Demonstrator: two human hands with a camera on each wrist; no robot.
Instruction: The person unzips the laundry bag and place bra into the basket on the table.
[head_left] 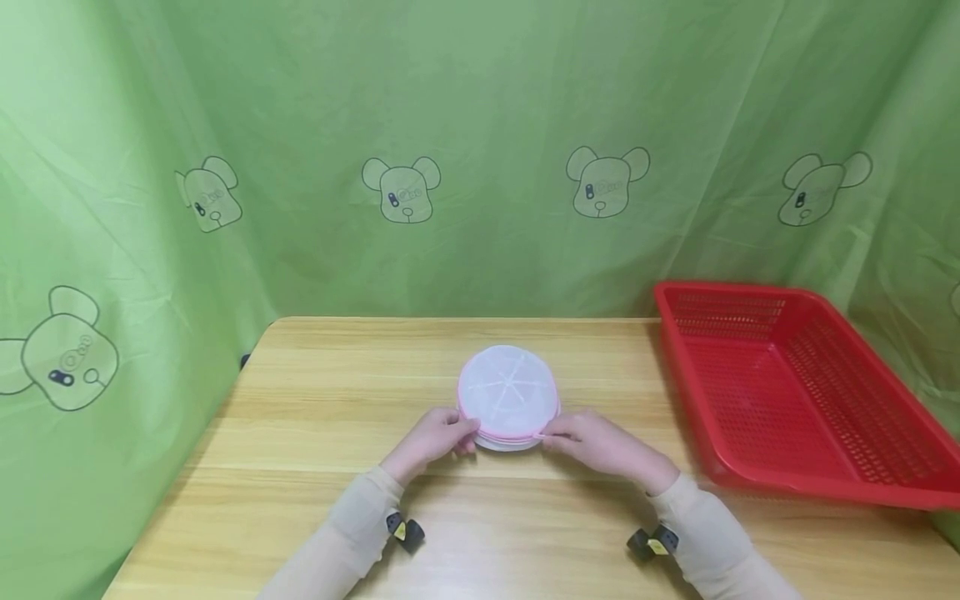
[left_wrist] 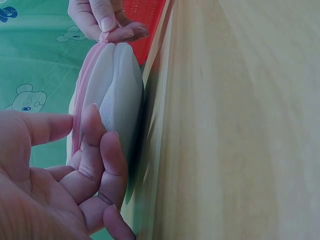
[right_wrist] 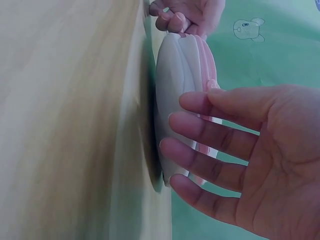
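A round white zip pouch (head_left: 508,392) with a pink zipper edge lies on the wooden table, its pale top marked by spoke-like lines. At its near left edge my left hand (head_left: 438,437) pinches the rim. In the left wrist view, thumb and index finger of that hand (left_wrist: 65,170) meet at the pink zipper (left_wrist: 86,80). Opposite, at the near right edge, my right hand (head_left: 596,442) pinches the small pink zipper pull (right_wrist: 212,85) between thumb and index finger. The other right fingers are spread beside the pouch's pale side (right_wrist: 172,100).
A large red plastic basket (head_left: 716,442) with mesh walls stands at the table's right side. Green curtains (head_left: 495,250) printed with bear heads hang behind and along both sides. The wooden table top (head_left: 337,375) runs beneath both forearms.
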